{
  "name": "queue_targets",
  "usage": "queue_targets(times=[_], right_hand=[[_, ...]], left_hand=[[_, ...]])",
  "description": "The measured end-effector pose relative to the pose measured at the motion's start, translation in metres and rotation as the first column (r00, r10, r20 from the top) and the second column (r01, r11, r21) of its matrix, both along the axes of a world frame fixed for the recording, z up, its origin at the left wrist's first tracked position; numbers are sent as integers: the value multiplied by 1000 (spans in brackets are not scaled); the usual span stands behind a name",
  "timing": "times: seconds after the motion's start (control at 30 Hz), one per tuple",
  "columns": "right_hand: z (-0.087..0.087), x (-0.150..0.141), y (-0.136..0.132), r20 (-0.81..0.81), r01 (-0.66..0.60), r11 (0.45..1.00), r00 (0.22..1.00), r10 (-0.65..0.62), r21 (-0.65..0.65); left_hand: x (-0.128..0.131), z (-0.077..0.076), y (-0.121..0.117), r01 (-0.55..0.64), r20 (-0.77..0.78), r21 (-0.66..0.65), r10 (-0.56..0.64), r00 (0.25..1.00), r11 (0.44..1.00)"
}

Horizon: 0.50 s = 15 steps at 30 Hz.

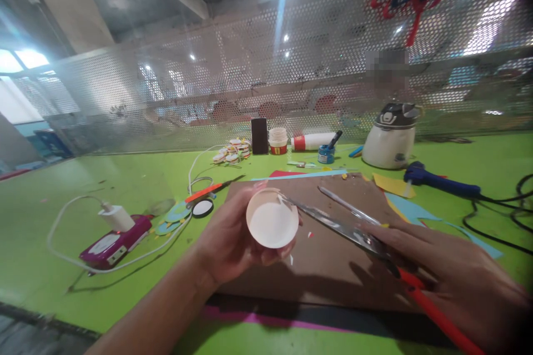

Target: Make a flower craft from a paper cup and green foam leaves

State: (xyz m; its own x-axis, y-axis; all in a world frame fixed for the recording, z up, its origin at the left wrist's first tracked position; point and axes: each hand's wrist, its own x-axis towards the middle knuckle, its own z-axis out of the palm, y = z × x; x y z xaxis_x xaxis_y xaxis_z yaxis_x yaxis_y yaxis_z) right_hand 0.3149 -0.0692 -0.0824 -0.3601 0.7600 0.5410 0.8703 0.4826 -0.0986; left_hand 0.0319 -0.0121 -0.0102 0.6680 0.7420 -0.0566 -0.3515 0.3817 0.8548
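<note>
My left hand is wrapped round a white paper cup, its open mouth facing me. A cut shows in the upper right of the cup's rim. In my right hand is a pair of scissors with red handles, the blades spread apart. One blade tip reaches the cup's rim at the cut; the other points past it to the right. Beneath both hands lies a brown board with small paper scraps on it.
To the left are a purple power strip with a white charger, and an orange cutter. A blue glue gun with black cable lies right. A kettle, jars and a phone stand at the back.
</note>
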Motion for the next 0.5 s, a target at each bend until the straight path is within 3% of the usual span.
queue_targets(times=[0.23,0.5], right_hand=[[0,-2,0,-14,-14,999,1000,13,-39],[3,-1,-1,-44,4,999,999,-2,47]], left_hand=[[1,-1,0,-36,-71,30,38,997,999],[1,4,-2,-33,-155,29,37,987,999]])
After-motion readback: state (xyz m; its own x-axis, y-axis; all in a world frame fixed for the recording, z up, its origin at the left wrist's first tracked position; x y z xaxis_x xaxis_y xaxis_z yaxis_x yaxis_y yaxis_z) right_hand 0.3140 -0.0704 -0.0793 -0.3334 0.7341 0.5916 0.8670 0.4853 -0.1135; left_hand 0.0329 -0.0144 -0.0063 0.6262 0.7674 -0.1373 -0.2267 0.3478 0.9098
